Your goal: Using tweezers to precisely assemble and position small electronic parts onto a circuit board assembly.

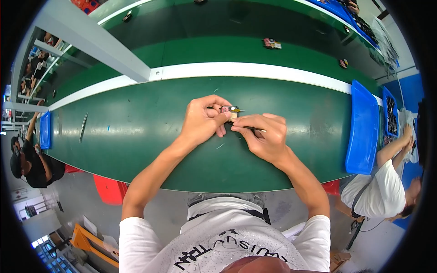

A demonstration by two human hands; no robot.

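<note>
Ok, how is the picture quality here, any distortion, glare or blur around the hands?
Head view: strong fisheye bend, so the white strip along the green table curves and the corners go black; soft glare sheens the table surface; the left hand and right hand are sharp, but the small part they pinch is too tiny to resolve.

My bench is a long green table (136,132) with a white stripe (236,70) running along it. Big blue tray (362,132) sits off to my right, a smaller blue tray (45,129) at the far left. Co-worker in a white shirt (380,191) on my right, another in black (32,164) on the left. Red stool (109,189) below the table edge.
</note>
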